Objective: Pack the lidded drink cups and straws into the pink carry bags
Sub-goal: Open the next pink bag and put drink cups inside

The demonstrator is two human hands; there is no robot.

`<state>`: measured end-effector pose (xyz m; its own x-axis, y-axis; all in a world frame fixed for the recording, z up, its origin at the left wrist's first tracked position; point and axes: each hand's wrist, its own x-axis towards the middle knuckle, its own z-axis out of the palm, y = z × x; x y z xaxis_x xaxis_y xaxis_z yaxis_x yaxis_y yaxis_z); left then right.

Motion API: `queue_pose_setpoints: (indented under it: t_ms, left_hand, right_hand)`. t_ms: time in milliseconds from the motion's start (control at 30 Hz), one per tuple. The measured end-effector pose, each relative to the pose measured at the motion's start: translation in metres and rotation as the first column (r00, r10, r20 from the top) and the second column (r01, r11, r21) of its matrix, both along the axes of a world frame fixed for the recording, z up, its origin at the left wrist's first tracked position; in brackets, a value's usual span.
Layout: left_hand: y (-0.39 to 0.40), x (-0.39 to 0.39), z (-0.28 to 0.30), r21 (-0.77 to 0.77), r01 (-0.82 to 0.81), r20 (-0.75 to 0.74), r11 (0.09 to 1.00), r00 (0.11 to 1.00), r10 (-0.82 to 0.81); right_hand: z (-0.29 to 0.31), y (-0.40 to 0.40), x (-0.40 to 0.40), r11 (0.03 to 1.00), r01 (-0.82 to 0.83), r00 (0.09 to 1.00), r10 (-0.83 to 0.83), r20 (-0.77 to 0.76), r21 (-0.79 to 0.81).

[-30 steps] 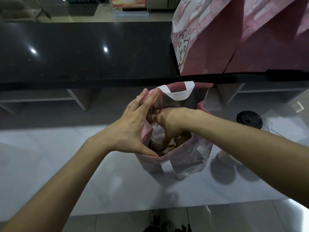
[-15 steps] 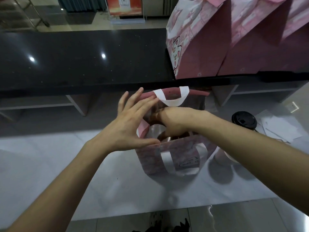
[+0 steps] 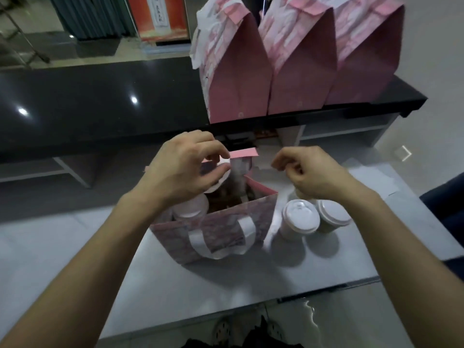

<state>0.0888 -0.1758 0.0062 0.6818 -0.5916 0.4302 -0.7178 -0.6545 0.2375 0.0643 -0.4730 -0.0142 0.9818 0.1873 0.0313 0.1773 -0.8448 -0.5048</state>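
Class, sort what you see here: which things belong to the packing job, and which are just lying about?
Job:
- open pink bag
- cup inside it
- two lidded cups beside it
- three closed pink bags on the black counter

Lying about:
- papers
- orange sign

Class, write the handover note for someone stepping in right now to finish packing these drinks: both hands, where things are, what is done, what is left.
Left hand: pinches the far white handle of the open pink bag.
Right hand: above the table, fingers curled, apparently holding nothing.
Done: one lidded cup sits in the open pink bag; three closed pink bags stand on the black counter.
Left: two lidded cups stand on the table right of the bag, still to pack. No straws can be made out.
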Motion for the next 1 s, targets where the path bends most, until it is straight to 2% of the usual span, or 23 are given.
queue_pose_setpoints:
  t_ms: [100, 233, 333, 433, 600, 700, 767, 867, 933, 1000]
  left_hand:
    - [-0.026, -0.007, 0.000, 0.014, -0.016, -0.026, 1.000, 1.000, 0.016]
    - [-0.051, -0.017, -0.009, 0.058, -0.101, -0.073, 0.993, 0.992, 0.105]
    - [-0.057, -0.027, -0.013, 0.068, -0.169, -0.083, 0.983, 0.981, 0.174]
    - [-0.052, -0.037, -0.014, 0.059, -0.223, -0.115, 0.973, 0.967, 0.228]
    - [-0.027, -0.042, -0.009, 0.106, -0.324, -0.187, 0.940, 0.922, 0.339]
    - [-0.009, -0.044, -0.007, 0.124, -0.344, -0.242, 0.931, 0.899, 0.365]
    - [0.002, -0.045, -0.009, 0.147, -0.338, -0.283, 0.930, 0.886, 0.367]
    - [0.016, -0.040, -0.016, 0.237, -0.302, -0.371, 0.923, 0.850, 0.374]
    - [0.024, -0.034, -0.021, 0.280, -0.279, -0.396, 0.919, 0.838, 0.375]
    - [0.031, -0.030, -0.024, 0.256, -0.265, -0.390, 0.930, 0.852, 0.350]
  right_hand:
    - [-0.035, -0.025, -0.005, 0.956, -0.112, 0.976, 0.054, -0.213, -0.270]
    - [-0.078, -0.038, -0.011, 0.881, -0.303, 0.898, 0.136, -0.418, -0.363]
    - [-0.099, -0.040, -0.007, 0.817, -0.384, 0.891, 0.206, -0.405, -0.430]
    - [-0.085, -0.046, -0.001, 0.833, -0.354, 0.919, 0.227, -0.322, -0.425]
    - [-0.004, -0.057, 0.017, 0.949, -0.162, 0.986, 0.165, -0.011, -0.271]
    - [0.047, -0.048, 0.026, 0.992, -0.110, 0.976, 0.119, 0.183, -0.059]
    - [0.071, -0.035, 0.028, 0.986, -0.129, 0.954, 0.094, 0.284, 0.107]
    - [0.090, -0.008, 0.029, 0.949, -0.187, 0.937, 0.094, 0.337, 0.254]
    - [0.092, 0.011, 0.029, 0.939, -0.213, 0.939, 0.120, 0.323, 0.272]
    - [0.088, 0.029, 0.029, 0.934, -0.214, 0.950, 0.131, 0.284, 0.284]
